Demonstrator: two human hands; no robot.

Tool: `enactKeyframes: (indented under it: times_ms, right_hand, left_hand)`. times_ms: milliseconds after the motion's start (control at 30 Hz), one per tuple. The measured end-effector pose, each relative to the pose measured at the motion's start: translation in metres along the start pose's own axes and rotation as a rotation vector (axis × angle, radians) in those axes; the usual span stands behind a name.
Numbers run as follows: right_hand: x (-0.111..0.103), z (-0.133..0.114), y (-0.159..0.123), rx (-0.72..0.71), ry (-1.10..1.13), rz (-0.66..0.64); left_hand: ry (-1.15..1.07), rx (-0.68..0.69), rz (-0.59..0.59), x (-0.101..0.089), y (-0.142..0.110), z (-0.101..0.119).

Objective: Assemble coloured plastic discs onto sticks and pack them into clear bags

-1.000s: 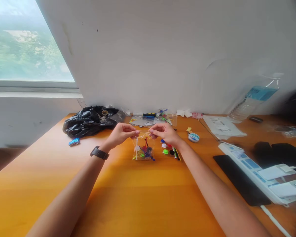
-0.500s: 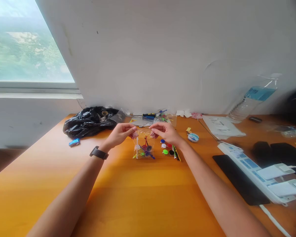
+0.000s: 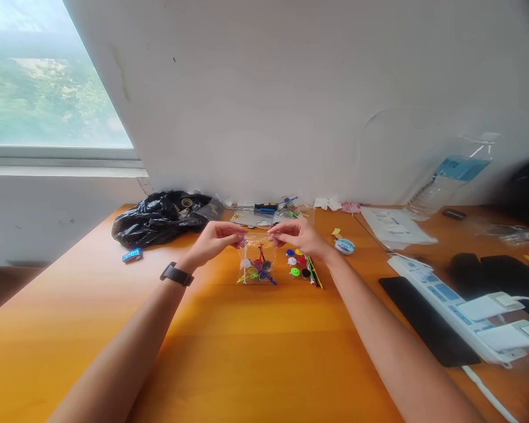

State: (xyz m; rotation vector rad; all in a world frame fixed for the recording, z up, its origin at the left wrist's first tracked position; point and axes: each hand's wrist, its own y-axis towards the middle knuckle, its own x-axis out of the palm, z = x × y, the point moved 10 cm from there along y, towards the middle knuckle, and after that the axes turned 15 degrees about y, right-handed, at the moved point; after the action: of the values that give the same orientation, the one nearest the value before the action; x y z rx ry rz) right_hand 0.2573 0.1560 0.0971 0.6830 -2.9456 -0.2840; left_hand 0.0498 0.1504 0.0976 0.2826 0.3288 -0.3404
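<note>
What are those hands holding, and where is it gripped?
A small clear plastic bag of colourful plastic pieces: the left hand and right hand pinch its top edge, one near each corner.

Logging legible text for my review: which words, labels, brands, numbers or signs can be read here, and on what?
No text reads with certainty.
Small blue-and-white packet: lettering too blurred.
Round white-and-blue container: markings too small.
Flat white package: printing too blurred.
Blue label on the clear plastic bottle: too blurred.
Transparent plastic bag: no lettering discernible.
</note>
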Motion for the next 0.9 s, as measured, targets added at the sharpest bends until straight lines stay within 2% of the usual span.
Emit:
enactKeyframes:
  times_ms: [267, 433, 567, 700, 900]
  right_hand:
    - [-0.003, -0.007, -0.002, -0.012, -0.027, 0.030]
    - [0.011, -0.026, -0.004, -0.080, -0.145, 0.021]
    - [0.028, -0.033, -0.003, -0.137, -0.301, 0.083]
    - [0.047, -0.026, -0.004, -0.112, -0.393, 0.000]
    - [0.035, -0.011, -0.005, 0.013, -0.301, -0.015]
  left_hand:
    - [-0.012, -0.046, 0.092, -0.003, -0.002, -0.011]
    - [0.051, -0.007, 0.115, 0.001, -0.001, -0.005]
    - [-0.005, 0.027, 0.054, 0.011, 0.001, 0.002]
    - [0.054, 0.057, 0.026, 0.012, 0.003, 0.007]
    - [0.268, 0.091, -0.047, 0.012, 0.003, 0.011]
